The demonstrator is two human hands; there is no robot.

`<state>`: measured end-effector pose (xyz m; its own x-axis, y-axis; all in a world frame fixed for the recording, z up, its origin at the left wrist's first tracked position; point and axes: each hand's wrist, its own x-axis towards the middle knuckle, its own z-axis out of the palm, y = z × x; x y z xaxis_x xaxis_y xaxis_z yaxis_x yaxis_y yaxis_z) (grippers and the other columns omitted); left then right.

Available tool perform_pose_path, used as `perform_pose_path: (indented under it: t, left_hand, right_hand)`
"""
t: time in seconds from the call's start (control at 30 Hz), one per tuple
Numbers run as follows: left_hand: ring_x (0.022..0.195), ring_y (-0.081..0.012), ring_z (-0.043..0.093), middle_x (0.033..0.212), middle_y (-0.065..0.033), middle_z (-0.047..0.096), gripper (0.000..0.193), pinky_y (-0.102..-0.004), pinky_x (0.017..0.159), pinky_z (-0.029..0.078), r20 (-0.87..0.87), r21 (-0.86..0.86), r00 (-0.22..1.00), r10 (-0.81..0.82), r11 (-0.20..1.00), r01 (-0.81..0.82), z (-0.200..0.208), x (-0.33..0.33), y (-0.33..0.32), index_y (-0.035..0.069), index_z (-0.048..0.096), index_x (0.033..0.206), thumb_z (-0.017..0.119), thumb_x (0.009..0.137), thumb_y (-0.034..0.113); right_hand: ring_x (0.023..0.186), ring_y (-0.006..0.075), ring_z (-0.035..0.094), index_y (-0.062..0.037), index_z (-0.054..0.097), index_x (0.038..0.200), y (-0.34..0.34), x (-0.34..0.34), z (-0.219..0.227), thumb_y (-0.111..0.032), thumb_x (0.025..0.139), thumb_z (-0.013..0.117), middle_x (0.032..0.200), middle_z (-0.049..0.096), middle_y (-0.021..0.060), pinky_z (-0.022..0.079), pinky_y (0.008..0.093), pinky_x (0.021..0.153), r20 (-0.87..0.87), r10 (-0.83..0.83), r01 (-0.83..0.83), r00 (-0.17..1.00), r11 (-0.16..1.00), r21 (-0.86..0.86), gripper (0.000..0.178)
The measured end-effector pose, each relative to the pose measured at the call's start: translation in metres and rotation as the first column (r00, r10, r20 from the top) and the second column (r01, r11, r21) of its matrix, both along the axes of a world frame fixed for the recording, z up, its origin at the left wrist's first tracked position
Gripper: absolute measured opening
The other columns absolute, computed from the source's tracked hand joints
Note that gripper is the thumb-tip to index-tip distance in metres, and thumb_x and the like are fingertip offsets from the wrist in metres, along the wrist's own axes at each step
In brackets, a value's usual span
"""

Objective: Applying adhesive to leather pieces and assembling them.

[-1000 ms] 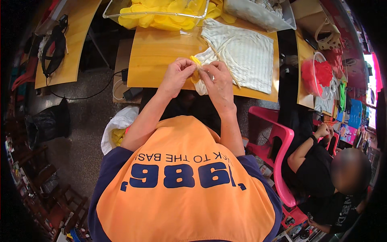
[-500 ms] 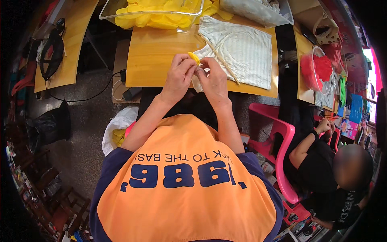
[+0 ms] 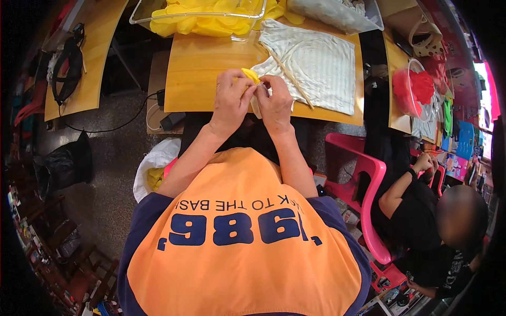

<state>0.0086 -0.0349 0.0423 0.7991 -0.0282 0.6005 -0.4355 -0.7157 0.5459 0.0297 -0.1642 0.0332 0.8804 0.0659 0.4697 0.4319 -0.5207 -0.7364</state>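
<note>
**Two hands pinched around one yellow piece**

Over my one orange shirt (image 3: pixel 242 263), both forearms reach forward and slant inward, elbows low and wide. My left hand (image 3: pixel 230 102) and right hand (image 3: pixel 275 105) meet just beyond the table's near edge, backs of the hands mostly up, fingers curled. The left thumb and fingers close narrowly on one yellow piece (image 3: pixel 250 75), its top poking out above the fingertips. The right thumb and index are bunched right beside it; I can't tell exactly what they pinch. A second ago my right index lay straighter and yellow also showed below my fingers; now that hand sits a little nearer the left, more curled, and the yellow shows above.

To my left on the floor is one white sack (image 3: pixel 148 167) with yellow stuff inside; to my right, one pink chair (image 3: pixel 375 174).

Past my hands, the wooden table (image 3: pixel 192 68) bears one folded white cloth (image 3: pixel 329 68), with one thin stick (image 3: pixel 289 75) slanting across it. Farthest stand two bins: a clear bin (image 3: pixel 138 21) of yellow pieces, too overlapped to count, and a whitish bin (image 3: pixel 329 20) on the right.
</note>
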Motion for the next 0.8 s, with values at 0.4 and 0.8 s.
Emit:
perform_pose_path:
  t: [0.4,0.8]
  left_hand:
    - [0.091,-0.0107,0.060,0.099,-0.0040,0.059,0.038,-0.0236,0.079,0.050,-0.296,-0.954,0.653,-0.697,0.179,-0.242,-0.013,0.011,0.010,0.007,0.047,0.121,0.063,0.088,0.004]
    - [0.092,-0.0120,0.062,0.105,-0.0062,0.063,0.035,-0.0245,0.080,0.052,-0.310,-0.933,0.742,-0.595,0.041,-0.357,-0.027,0.012,0.010,0.001,0.050,0.119,0.064,0.087,0.004]
  right_hand:
    - [0.067,0.0078,0.058,0.0025,0.064,0.094,-0.014,0.014,0.012,-0.011,0.080,0.066,0.076,0.064,0.0029,0.046,0.0216,0.061,-0.630,0.209,0.094,0.748,0.907,0.411,0.019]
    - [0.085,0.0121,0.062,0.0044,0.063,0.102,-0.002,-0.005,0.004,-0.010,0.080,0.069,0.097,0.063,0.0082,0.052,0.0247,0.071,-0.557,0.227,0.088,0.799,0.872,0.482,0.027]
